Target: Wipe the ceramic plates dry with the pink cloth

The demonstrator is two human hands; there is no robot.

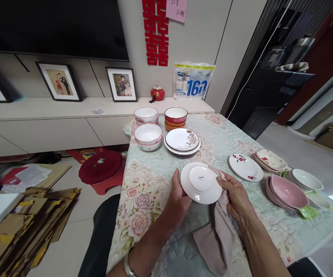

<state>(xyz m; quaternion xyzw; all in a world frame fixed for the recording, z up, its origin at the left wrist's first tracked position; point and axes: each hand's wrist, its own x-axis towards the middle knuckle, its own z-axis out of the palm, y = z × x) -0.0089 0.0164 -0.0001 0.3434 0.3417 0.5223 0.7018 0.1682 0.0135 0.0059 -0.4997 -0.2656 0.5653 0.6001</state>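
Observation:
A white plate (pixel 198 192) is held bottom side up above the table, its small blue mark showing. My left hand (pixel 179 200) grips the plate's left edge, thumb under the lower rim. At its right edge my right hand (pixel 237 194) pinches a greyish-pink cloth (pixel 220 231), which touches the plate's upper right and hangs down over the table. Behind the plate stands a stack of plates (pixel 182 139) with a brown flower pattern on top. To the right lies a white plate with red flowers (pixel 245 167).
White bowls (pixel 148 134) and red and orange bowls (pixel 176 115) are stacked at the back of the flowered tablecloth (pixel 146 200). Pink bowls (pixel 289 191), small white bowls (pixel 307 179) and squarish dishes (pixel 271 159) stand on the right. A red stool (pixel 101 167) is left of the table.

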